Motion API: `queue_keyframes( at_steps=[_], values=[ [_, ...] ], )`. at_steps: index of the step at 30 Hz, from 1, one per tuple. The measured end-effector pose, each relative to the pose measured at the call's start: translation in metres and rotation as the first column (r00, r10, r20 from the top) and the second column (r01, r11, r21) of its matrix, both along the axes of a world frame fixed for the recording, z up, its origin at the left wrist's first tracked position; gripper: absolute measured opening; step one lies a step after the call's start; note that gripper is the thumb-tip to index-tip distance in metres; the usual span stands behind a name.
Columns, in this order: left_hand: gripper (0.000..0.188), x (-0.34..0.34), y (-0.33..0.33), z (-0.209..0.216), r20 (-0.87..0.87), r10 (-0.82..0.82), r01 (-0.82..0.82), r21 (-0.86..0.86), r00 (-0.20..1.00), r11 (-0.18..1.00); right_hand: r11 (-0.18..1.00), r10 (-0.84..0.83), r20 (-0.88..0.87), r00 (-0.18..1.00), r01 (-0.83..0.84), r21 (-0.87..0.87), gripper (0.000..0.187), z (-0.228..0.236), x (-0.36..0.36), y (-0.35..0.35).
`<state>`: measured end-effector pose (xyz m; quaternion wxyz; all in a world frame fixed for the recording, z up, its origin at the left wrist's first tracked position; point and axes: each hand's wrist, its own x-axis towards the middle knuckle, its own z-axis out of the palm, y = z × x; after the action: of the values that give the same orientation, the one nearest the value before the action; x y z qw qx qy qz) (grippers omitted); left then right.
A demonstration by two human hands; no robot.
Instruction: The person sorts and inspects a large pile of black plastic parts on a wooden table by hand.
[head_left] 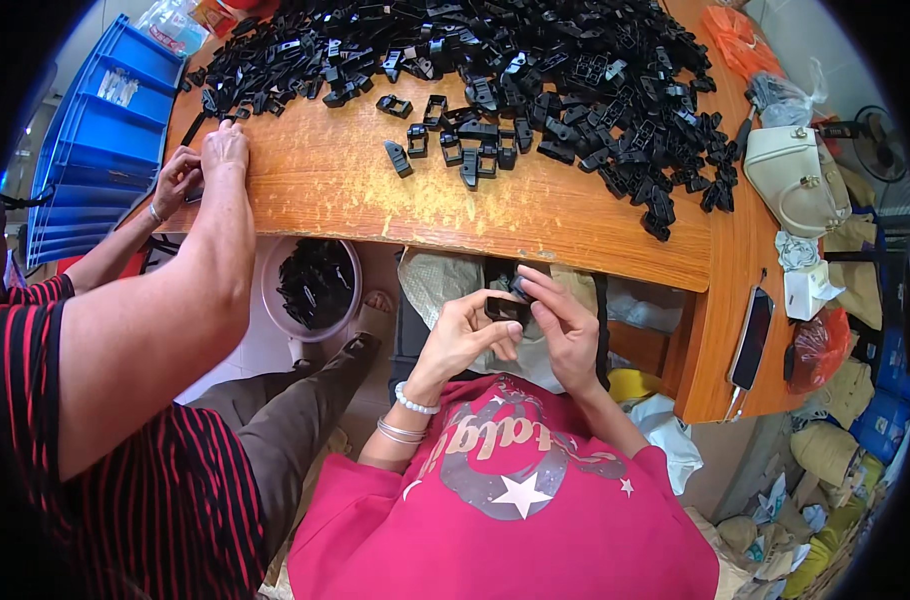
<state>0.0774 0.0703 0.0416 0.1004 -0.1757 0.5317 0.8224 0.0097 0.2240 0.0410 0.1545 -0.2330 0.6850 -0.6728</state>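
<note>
Below the table's front edge, my left hand (463,338) is closed round a small black plastic part (505,309), boxy in shape. Close beside it, my right hand (567,325) pinches a dark piece (520,290) at the fingertips. That piece touches or nearly touches the boxy part; whether the two are joined I cannot tell. On the tabletop in front of me lie several loose black plastic frames (470,160), at the near side of a big heap of similar black parts (585,80).
At the left a co-worker's hands (210,160) work at the wooden table (315,190), beside blue stacked trays (105,130). A pink basin (275,305) of black pieces stands on the floor. On the right are a phone (751,340), a cream handbag (795,180) and a red plastic bag (820,350).
</note>
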Motion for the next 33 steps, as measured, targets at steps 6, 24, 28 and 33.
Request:
queue_keyframes(
  at_steps=[6, 24, 28, 33],
  values=[
    [0.027, -0.001, 0.003, 0.007, -0.021, -0.032, 0.031, -0.031, 0.999, 0.999, 0.994, -0.055, -0.028, 0.998, 0.057, 0.088, 0.031, 0.009, 0.003, 0.000],
    [0.016, -0.005, 0.003, 0.021, -0.054, -0.074, 0.076, 0.033, 0.996, 0.997, 0.997, -0.067, -0.400, 0.914, 0.046, -0.062, 0.023, 0.014, -0.002, 0.006],
    [0.016, -0.005, 0.006, 0.024, -0.098, -0.019, 0.023, 0.037, 0.995, 0.999, 0.996, -0.078, -0.380, 0.922, 0.052, -0.078, 0.022, 0.015, -0.004, 0.008],
    [0.019, -0.009, 0.004, 0.028, -0.108, -0.088, 0.080, -0.073, 0.990, 0.994, 0.993, -0.107, -0.415, 0.904, 0.074, -0.096, 0.020, 0.015, -0.003, 0.009]
  ],
)
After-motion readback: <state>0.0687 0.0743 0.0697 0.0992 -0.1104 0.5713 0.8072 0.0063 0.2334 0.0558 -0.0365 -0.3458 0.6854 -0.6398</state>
